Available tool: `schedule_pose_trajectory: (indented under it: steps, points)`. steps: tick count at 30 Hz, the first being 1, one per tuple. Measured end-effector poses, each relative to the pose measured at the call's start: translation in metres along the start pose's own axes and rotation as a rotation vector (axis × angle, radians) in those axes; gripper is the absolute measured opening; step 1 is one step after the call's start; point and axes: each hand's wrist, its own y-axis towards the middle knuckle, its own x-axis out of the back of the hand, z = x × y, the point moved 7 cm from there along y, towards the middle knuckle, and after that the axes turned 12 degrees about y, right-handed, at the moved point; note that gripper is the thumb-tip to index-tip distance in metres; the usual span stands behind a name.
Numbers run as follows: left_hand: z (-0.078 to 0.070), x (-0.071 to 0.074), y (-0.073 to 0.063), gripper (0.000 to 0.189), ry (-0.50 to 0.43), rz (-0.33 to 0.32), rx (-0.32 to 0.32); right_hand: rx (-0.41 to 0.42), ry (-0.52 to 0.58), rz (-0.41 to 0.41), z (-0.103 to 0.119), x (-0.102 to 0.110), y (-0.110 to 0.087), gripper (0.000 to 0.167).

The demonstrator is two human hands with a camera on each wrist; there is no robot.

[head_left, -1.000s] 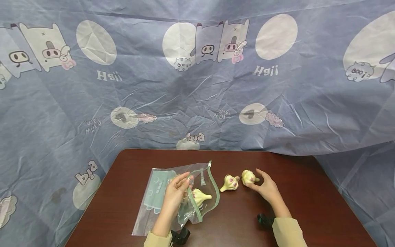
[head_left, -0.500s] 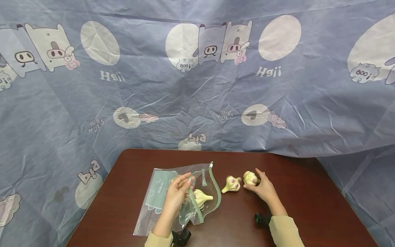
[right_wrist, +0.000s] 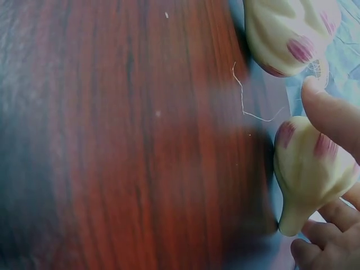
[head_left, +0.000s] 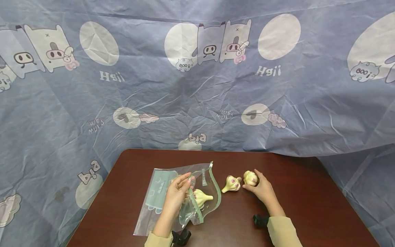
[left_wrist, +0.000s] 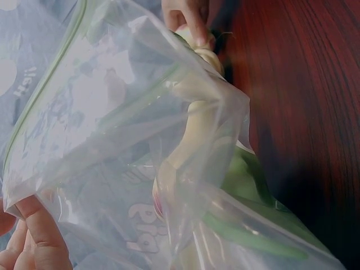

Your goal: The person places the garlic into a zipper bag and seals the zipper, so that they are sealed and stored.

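Observation:
In the head view my left hand point(head_left: 178, 192) pinches the edge of a clear zip bag point(head_left: 213, 187) with a green seal, holding its mouth apart. One garlic bulb point(head_left: 202, 198), pale with purple marks, shows inside the bag, its stem toward the opening. To the right, the thumb and fingers of my right hand point(head_left: 265, 190) curl round a second garlic bulb point(head_left: 250, 178) on the table. Up close in the right wrist view, the thumb point(right_wrist: 329, 115) lies along one side of this bulb and the other fingers lie behind it. Between the hands lies a third garlic bulb point(head_left: 232, 184).
A brown wooden table point(head_left: 308, 199) carries everything. The bag's flat part, with a pale green panel point(head_left: 160, 188), spreads beneath my left forearm. A printed blue cloth point(head_left: 197, 85) hangs behind the table. Black wrist devices point(head_left: 260, 220) sit under both wrists.
My right hand has shifted slightly left and closer round its garlic bulb, covering the stem. The bulbs, the bag and my left hand keep their places, apart from a small camera shift.

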Motion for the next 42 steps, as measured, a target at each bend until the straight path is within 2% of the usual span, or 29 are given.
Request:
schedule_pose_trajectory:
  steps: [12,22,26,33,42]
  points:
    - [-0.001,0.0,-0.001,0.036,-0.017,0.001,-0.006,0.045,-0.022,-0.049,0.003,-0.001,-0.003,0.089]
    - [-0.001,0.0,0.0,0.037,-0.015,0.004,0.013,0.032,-0.013,-0.076,0.008,0.008,-0.01,0.088]
    - [-0.001,0.0,0.001,0.038,-0.017,0.009,0.015,0.032,-0.002,-0.09,0.015,0.015,-0.014,0.088]
    - [-0.001,0.0,0.0,0.038,-0.024,0.014,0.029,0.081,0.008,-0.143,0.034,0.027,-0.022,0.087]
    - [-0.002,-0.002,0.0,0.039,-0.036,0.021,0.031,0.104,0.017,-0.138,0.06,0.03,-0.034,0.087]
